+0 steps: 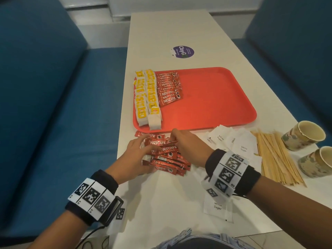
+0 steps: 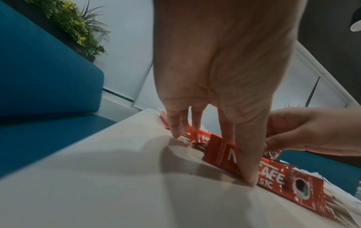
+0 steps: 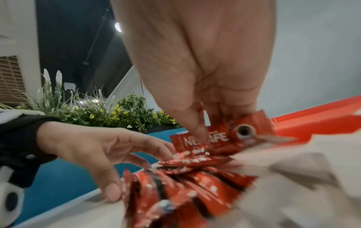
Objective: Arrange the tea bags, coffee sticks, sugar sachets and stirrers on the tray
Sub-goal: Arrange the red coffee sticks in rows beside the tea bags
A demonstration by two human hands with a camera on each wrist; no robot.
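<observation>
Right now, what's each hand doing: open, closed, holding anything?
Left hand: open, straight fingers touching the loose coffee sticks.
Right hand: pinching one coffee stick.

Café booth, blue benches (image 1: 53, 105), table (image 1: 170, 29)

Head overhead; wrists close, table-level.

The coffee sticks (image 1: 166, 155) are shiny red foil, crinkled and catching the light. The tray (image 1: 215, 97) looks like smooth matt orange plastic. White sugar sachets (image 1: 231, 139) are plain matt paper; the stirrers (image 1: 276, 159) are pale bare wood. The table (image 1: 172, 31) is smooth, off-white and dull. Blue seats (image 1: 53, 105) look like woven cloth.
</observation>
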